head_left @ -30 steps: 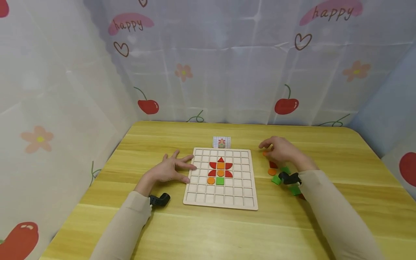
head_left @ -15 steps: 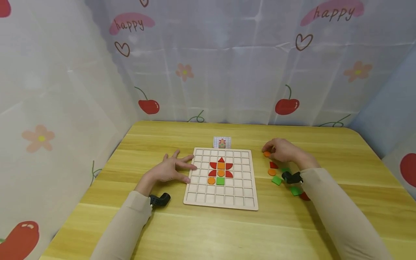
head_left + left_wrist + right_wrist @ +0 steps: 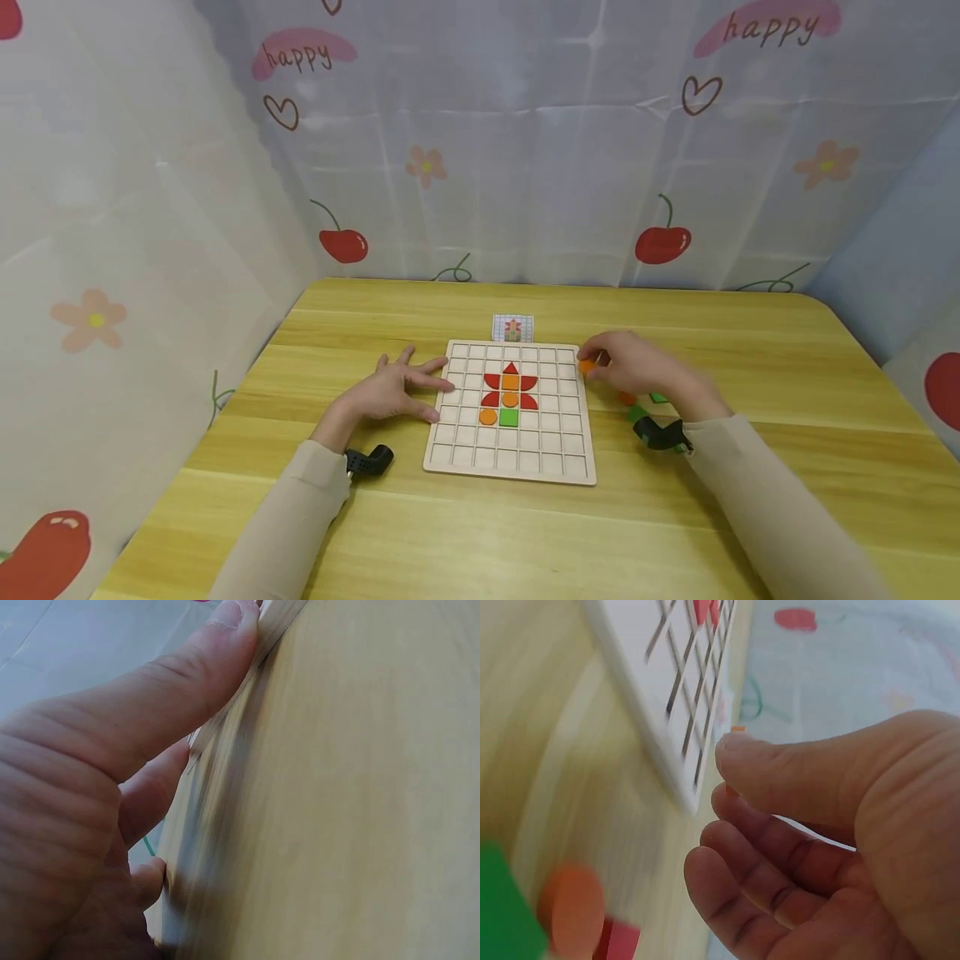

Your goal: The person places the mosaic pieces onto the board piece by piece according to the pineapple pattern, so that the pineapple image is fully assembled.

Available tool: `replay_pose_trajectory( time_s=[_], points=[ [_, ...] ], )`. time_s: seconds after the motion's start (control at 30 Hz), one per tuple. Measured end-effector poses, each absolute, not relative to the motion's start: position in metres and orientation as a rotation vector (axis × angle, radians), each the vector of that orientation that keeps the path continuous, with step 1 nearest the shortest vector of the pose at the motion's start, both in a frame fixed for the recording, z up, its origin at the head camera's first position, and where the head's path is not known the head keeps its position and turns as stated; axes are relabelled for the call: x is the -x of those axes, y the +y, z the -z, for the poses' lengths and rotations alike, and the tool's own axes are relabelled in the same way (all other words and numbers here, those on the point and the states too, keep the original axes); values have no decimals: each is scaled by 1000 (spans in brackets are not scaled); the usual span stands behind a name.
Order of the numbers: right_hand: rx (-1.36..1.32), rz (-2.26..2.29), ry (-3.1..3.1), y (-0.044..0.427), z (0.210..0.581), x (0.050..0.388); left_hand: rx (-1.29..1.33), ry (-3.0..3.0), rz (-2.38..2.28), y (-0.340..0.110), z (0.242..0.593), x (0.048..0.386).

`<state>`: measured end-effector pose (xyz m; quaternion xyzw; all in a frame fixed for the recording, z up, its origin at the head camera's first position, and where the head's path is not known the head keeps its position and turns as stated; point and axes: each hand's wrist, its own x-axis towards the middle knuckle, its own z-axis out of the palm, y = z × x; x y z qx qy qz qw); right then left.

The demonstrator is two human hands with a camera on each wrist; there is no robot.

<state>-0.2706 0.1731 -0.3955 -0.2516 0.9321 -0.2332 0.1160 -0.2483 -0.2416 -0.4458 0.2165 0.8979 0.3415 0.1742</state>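
Note:
A pale wooden grid board [image 3: 558, 454] lies on the table, holding several flat shapes. Among them are a red triangle [image 3: 511, 368], red quarter-circles, an orange square [image 3: 510, 382], orange discs [image 3: 488, 417] and a green square [image 3: 508, 417]. With fingers spread, my left hand [image 3: 390, 392] touches the board's left edge; the left wrist view shows the thumb [image 3: 187, 682] against that edge. By the board's upper right edge, my right hand [image 3: 633, 362] pinches another orange disc [image 3: 587, 367] between thumb and fingers. Only a sliver of that disc shows in the right wrist view.
A small printed pattern card [image 3: 513, 328] lies just beyond the board. Loose pieces sit right of the board, partly under the right arm: an orange disc [image 3: 574, 911], a red piece [image 3: 619, 941] and green pieces [image 3: 506, 907]. A printed curtain [image 3: 525, 167] hangs behind the table.
My right hand has picked up the orange disc from the loose pieces and moved left with it to the board's edge. The left hand and the board stay put.

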Motion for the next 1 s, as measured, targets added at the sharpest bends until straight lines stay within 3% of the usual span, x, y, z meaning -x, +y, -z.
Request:
replay_pose_trajectory(
  time_s=[0.5, 1.0],
  points=[
    [895, 692, 2647, 125, 407, 233, -621, 2552, -949, -240, 443, 248],
    [1009, 707, 2649, 105, 418, 221, -624, 2552, -940, -240, 443, 247]
  ],
)
